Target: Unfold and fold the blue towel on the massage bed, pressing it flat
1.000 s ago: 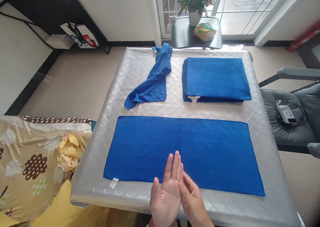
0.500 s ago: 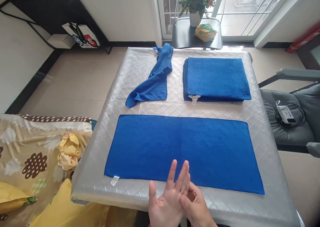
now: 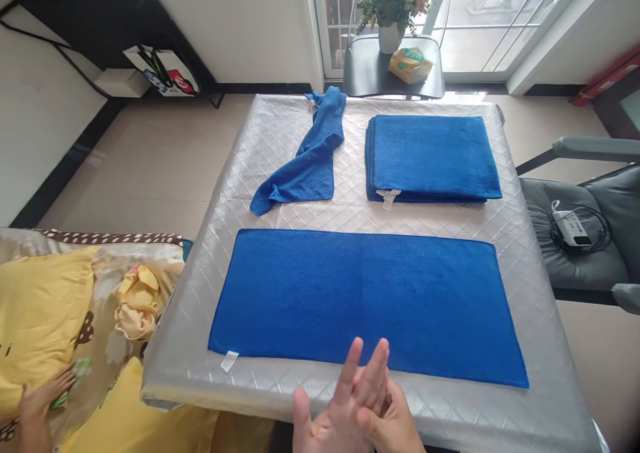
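My left hand [image 3: 333, 406] is held up at the table's near edge, palm towards me, thumb out and fingers stretched. Wrapped around its little-finger side is my right hand [image 3: 393, 421], its thumb pressing near the base of those fingers. Just beyond both hands, a blue towel [image 3: 360, 293] lies flat and wide across the silver quilted tablecloth [image 3: 295, 386], a white tag at its near left corner. Farther back are a crumpled blue towel [image 3: 315, 153] on the left and a stack of folded blue towels [image 3: 433, 153] on the right.
Another person's hand [image 3: 47, 393] rests by a yellow pillow [image 3: 40, 320] on the bed at left, near a crumpled yellow cloth [image 3: 137, 303]. A grey chair [image 3: 590, 260] holds a coiled cable. Behind the table, a black chair [image 3: 367, 73] carries a potted plant [image 3: 393, 13] and a tissue pack [image 3: 411, 65].
Both my hands have dropped slightly, still joined. At left, the yellow pillow now covers more of the bed, and another person's hand has appeared by it. The towels have not moved.
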### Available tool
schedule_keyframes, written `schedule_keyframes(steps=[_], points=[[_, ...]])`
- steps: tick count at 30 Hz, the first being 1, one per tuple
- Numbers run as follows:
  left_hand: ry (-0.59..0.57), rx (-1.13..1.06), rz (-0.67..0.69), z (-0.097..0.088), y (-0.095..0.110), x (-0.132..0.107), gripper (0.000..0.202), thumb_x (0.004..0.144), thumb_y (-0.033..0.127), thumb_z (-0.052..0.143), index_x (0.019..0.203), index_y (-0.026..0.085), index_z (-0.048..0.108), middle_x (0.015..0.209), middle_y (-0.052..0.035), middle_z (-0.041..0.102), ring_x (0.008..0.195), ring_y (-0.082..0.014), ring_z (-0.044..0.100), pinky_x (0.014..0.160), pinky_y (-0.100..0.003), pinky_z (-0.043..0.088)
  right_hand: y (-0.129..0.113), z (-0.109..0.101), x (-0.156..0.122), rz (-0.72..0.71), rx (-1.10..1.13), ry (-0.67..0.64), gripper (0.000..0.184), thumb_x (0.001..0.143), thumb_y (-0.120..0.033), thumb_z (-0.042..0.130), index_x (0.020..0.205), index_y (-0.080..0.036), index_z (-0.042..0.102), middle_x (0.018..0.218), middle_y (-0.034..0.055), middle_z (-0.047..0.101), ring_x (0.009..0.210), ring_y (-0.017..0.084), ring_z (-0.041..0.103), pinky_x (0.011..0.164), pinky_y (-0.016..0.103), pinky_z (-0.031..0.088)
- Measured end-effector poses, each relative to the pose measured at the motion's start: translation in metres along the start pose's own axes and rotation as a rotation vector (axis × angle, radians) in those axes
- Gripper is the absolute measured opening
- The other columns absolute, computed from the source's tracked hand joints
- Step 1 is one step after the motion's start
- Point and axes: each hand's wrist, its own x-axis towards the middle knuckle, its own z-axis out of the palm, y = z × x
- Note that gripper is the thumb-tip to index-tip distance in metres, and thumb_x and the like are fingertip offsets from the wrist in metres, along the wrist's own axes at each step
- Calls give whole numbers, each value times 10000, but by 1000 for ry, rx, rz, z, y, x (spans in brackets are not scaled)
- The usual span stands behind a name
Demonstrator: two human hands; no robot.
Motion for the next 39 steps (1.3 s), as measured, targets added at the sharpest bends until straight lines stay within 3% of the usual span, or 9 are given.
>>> schedule_keyframes(steps=[4, 8, 11, 15, 18, 22, 26, 31, 39], points=[[-85, -4, -76, 2, -4, 2, 896, 834, 909, 198, 1519, 398, 469, 1659, -11, 367, 1594, -315, 67, 1268, -547, -34, 1, -5, 1, 7, -17, 101, 547, 545, -641, 922, 833, -232, 699, 762, 18, 653, 705, 195, 619, 677, 329, 533], [-101, 27, -47, -1, 6, 2, 937, 809, 931, 133, 1521, 417, 459, 1648, -27, 391, 1589, -321, 109, 1262, -564, -36, 2, -8, 7, 41, 9, -79, 587, 617, -680, 868, 957, -226, 719, 748, 24, 655, 726, 206, 645, 709, 343, 533], [-101, 121, -48, 0, 8, 0, 915, 832, 909, 102, 1523, 422, 452, 1670, -20, 345, 1590, -319, 95, 1260, -585, -31, 6, -12, 12, 19, -7, -189, 526, 623, -643, 883, 855, -213, 688, 710, 7, 620, 655, 159, 593, 637, 289, 494], [-75, 332, -46, -1, -2, 2, 870, 906, 837, 141, 1594, 345, 342, 1660, -82, 361, 1573, -334, 187, 1261, -615, 44, 10, -11, 19, -66, -43, 27, 563, 550, -648, 914, 699, -209, 595, 623, -37, 544, 558, 108, 480, 534, 244, 428], [22, 748, 5, -12, -2, 8, 743, 1005, 680, 278, 1616, 257, 302, 1618, -142, 425, 1532, -313, 322, 1261, -567, 206, 4, -6, 27, -164, -197, 197, 573, 621, -727, 831, 680, -196, 625, 627, 3, 607, 566, 149, 562, 518, 266, 483], [41, 1550, 336, -35, 23, 27, 520, 1059, 380, 407, 1561, 245, 400, 1547, -127, 526, 1461, -263, 450, 1200, -482, 386, -15, -11, 48, -479, -595, 362, 377, 916, -525, 664, 1090, -201, 748, 1075, 115, 776, 979, 255, 735, 832, 358, 612], [-19, 2180, 672, -58, 46, 60, 575, 1032, 230, 458, 1592, 185, 336, 1556, -134, 513, 1499, -256, 393, 1217, -470, 369, -27, -27, 83, -857, -1199, 283, 472, 1040, -267, 436, 1506, -250, 513, 1473, 84, 608, 1400, 245, 528, 1144, 437, 466], [85, 2534, 609, -84, 44, 89, 696, 1055, 390, 409, 1633, 98, 154, 1630, -153, 391, 1539, -269, 313, 1239, -466, 333, -17, -37, 121, -854, -1782, 322, 664, 1051, -246, 369, 1652, -188, 94, 1659, 102, 324, 1559, 282, 243, 1250, 506, 266], [287, 2671, 488, -109, 55, 79, 843, 1015, 598, 389, 1640, 127, 76, 1662, -140, 311, 1537, -277, 317, 1246, -467, 297, -16, -64, 115, -751, -1921, 507, 714, 1074, -384, 345, 1643, -158, -23, 1668, 124, 284, 1559, 277, 247, 1264, 497, 187]])
